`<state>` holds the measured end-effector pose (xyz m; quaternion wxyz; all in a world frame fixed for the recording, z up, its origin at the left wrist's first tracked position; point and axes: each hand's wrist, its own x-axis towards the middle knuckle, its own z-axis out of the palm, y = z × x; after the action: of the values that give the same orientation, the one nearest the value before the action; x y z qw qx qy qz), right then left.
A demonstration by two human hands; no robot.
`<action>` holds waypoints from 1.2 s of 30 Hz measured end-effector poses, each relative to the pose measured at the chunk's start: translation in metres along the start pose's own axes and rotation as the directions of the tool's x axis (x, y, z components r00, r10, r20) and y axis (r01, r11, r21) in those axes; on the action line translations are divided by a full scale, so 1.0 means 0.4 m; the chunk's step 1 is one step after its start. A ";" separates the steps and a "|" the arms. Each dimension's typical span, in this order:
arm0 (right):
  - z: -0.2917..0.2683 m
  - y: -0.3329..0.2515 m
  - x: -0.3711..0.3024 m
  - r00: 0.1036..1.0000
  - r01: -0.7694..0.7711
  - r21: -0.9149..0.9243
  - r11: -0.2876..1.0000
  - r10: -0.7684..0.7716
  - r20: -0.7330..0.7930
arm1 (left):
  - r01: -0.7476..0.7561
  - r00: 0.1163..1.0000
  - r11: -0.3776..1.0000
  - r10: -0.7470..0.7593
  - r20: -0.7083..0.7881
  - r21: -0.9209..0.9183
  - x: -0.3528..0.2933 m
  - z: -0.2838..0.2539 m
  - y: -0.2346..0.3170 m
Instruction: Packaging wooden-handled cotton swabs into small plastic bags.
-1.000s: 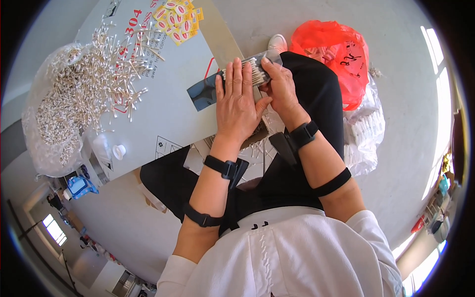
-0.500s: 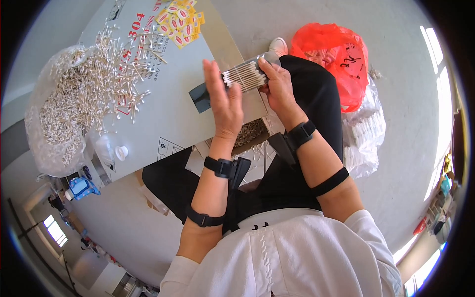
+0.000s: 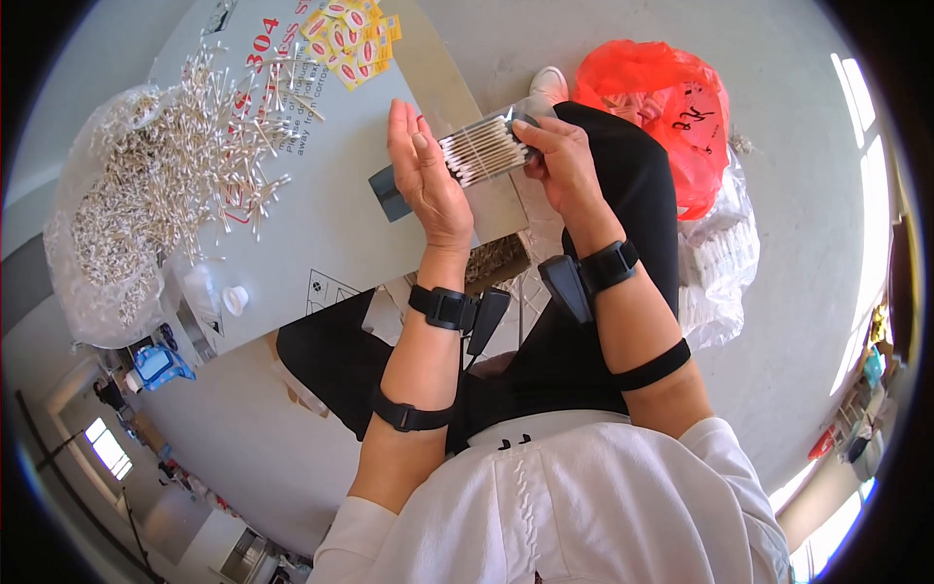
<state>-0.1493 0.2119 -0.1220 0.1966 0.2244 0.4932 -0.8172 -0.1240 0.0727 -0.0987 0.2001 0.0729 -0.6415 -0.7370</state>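
A flat bundle of cotton swabs (image 3: 484, 152) lies in a clear bag above the table's right edge, with a thin band across the sticks. My right hand (image 3: 566, 164) pinches the bundle's right end, thumb on top and fingers underneath. My left hand (image 3: 430, 185) is open at the other end, its fingers stretched out and its palm edge next to the white tips. Whether the palm touches them I cannot tell. A dark grey-green strip (image 3: 389, 195) sticks out to the left behind my left hand.
Loose cotton swabs (image 3: 233, 127) spill over the table (image 3: 321, 224) from a clear bag (image 3: 73, 243) on the left. Yellow-and-white cards (image 3: 352, 44) lie at the far edge. An open box of swabs (image 3: 496, 261) sits below the table edge. A red plastic bag (image 3: 652, 107) stands on the right.
My left hand has turned, its fingers closer together and its thumb drawn up off the swabs. More of the bundle shows. My right hand keeps its hold, shifted slightly right.
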 end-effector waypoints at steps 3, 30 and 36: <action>0.015 0.015 -0.013 1.000 0.014 0.090 0.996 -0.014 -0.002 | 0.003 1.000 1.000 -0.003 0.001 0.010 0.001 0.003 -0.001; 0.060 0.060 0.000 0.987 0.141 0.229 0.963 -0.118 -0.112 | 0.003 1.000 1.000 -0.003 -0.001 0.026 -0.006 0.007 0.003; 0.061 0.052 0.005 0.990 0.097 0.192 0.976 -0.074 -0.122 | 0.036 0.998 0.999 -0.037 0.057 0.015 0.000 0.007 0.009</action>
<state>-0.1439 0.1808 -0.1280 0.1093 0.2675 0.4292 -0.8557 -0.1245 0.0750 -0.0945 0.1678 0.0648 -0.6506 -0.7378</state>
